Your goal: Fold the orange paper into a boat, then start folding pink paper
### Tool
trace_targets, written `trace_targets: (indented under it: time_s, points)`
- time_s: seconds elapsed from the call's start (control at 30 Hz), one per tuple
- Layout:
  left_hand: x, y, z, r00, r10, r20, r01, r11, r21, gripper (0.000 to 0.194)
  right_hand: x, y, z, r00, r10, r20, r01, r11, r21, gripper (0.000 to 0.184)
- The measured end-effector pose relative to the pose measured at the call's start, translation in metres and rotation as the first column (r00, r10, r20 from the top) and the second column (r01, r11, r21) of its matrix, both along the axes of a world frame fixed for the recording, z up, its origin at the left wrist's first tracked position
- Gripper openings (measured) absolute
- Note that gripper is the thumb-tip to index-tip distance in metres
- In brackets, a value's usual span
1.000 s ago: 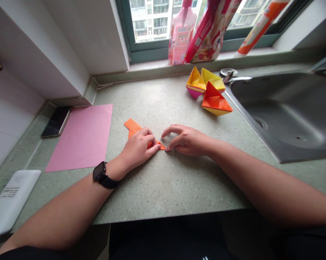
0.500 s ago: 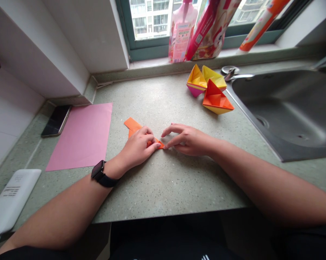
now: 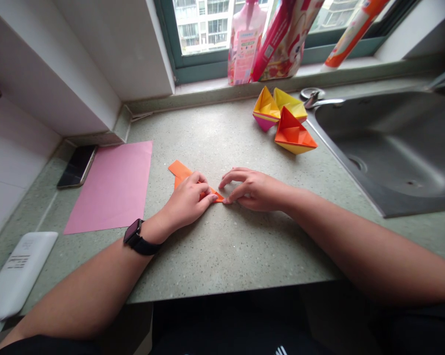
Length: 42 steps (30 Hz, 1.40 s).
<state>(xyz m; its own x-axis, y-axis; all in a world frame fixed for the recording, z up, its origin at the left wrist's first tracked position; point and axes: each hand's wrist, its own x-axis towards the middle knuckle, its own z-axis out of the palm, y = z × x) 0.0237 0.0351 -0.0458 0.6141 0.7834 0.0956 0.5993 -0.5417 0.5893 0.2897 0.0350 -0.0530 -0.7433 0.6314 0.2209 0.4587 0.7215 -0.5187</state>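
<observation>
A folded piece of orange paper [image 3: 180,170] lies on the speckled counter [image 3: 222,256], partly hidden under my left hand [image 3: 192,198]. The fingers and thumb of that hand are closed on the paper, close to its pointed right end. At this tip rests the thumb of my right hand [image 3: 250,188]; its other fingers are apart and curve above the counter, with nothing held in them. A black watch [image 3: 134,234] is on my left wrist.
Pink paper [image 3: 113,187], a dark phone [image 3: 77,166] and a white power bank [image 3: 20,273] lie at left. Several folded paper boats, one of them red and yellow [image 3: 294,132], stand beside the metal sink [image 3: 395,148]. A pink bottle [image 3: 244,49] is on the windowsill.
Almost nothing differs. The whole view has shifted very slightly, and both hands keep the same positions on the orange paper.
</observation>
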Motion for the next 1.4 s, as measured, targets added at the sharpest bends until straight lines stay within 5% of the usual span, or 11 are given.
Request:
trace_targets:
  time_s: [0.33,0.4,0.7,1.4]
  points:
    - [-0.001,-0.003,-0.004,1.0,0.019,-0.003,-0.019,0.993,0.116,0.015,-0.001,0.0,0.003,1.0,0.013,0.018,-0.014,0.999,0.032,0.038]
    - [-0.003,-0.005,-0.004,1.0,-0.026,-0.001,0.026,0.985,0.168,0.006,-0.001,-0.001,0.003,1.0,0.009,0.016,-0.009,0.999,0.033,0.037]
    - [-0.013,-0.019,0.006,0.962,-0.222,-0.161,0.261,0.921,0.288,0.025,-0.001,-0.001,0.002,1.0,0.008,0.009,-0.009,1.0,0.02,0.036]
    - [-0.019,-0.027,0.024,0.902,-0.151,-0.405,0.292,0.903,0.314,0.023,0.001,-0.002,0.0,1.0,0.022,-0.002,-0.022,0.996,0.084,0.036]
